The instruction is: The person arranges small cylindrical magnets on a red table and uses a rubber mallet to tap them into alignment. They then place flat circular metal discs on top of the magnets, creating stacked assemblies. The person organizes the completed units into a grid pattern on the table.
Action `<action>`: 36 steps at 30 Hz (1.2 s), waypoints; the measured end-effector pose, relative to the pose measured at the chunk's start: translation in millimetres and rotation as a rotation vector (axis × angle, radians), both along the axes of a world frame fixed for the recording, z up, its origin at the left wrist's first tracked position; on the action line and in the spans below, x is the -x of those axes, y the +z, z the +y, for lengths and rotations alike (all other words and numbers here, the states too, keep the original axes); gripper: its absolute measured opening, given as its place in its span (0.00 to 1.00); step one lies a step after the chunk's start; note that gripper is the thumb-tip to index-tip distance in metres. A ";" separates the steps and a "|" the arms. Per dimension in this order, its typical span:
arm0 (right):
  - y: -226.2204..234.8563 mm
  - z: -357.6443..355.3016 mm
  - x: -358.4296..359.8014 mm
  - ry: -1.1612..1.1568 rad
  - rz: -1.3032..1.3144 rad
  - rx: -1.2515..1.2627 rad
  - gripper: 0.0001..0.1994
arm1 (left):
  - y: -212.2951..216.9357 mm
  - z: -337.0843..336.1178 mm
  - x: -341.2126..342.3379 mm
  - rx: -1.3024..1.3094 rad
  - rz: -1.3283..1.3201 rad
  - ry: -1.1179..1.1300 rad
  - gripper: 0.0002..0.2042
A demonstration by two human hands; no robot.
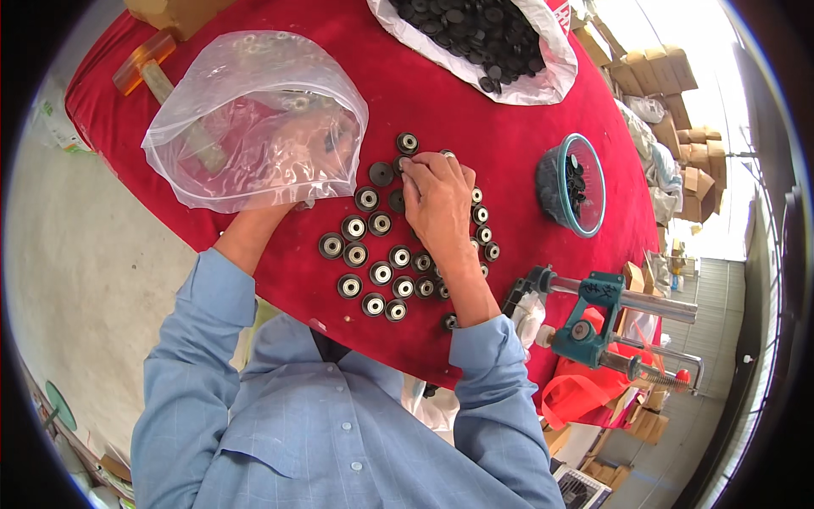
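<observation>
Right now the right hand (439,199) lies palm-down on the red table (475,110), its fingers bent and drawn together at the far left of the hand, fingertips pinching or pressing a small black disc (400,163) at the far end of the spread of round parts (377,254). That disc sits directly under the fingertips, touching them; another disc (407,142) lies just beyond, farther from the body, and a plain dark one (381,174) just to its left. The discs are round and lie flat, so they have no long axis to speak of. The right hand is clearly the nearer one.

The left hand is hidden: the forearm runs up under the clear plastic bag (254,119), and I cannot tell whether its fingers are spread or gripping the bag. Some parts to the right are covered by the right wrist. At the far edge an open bag of black parts (483,38) is cut off by the frame, a clear tub (573,184) stands to the right, and a teal clamp (598,318) hangs off the near right edge.
</observation>
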State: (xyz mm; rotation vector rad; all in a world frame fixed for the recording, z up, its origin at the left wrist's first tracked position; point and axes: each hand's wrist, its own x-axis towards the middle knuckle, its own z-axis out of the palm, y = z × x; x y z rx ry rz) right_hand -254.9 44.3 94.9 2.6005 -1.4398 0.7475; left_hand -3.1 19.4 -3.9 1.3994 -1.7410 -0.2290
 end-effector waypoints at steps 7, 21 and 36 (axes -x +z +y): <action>4.8 17.9 -8.5 -0.091 0.168 0.065 0.19 | 2.7 -0.6 2.9 0.004 0.005 -0.004 0.10; 12.0 10.9 5.2 -0.217 0.125 -0.094 0.08 | 6.5 -0.3 1.9 0.000 0.033 0.000 0.10; 4.0 6.8 -27.6 0.030 -0.109 -0.041 0.08 | 9.2 -2.6 3.3 0.004 0.044 -0.006 0.10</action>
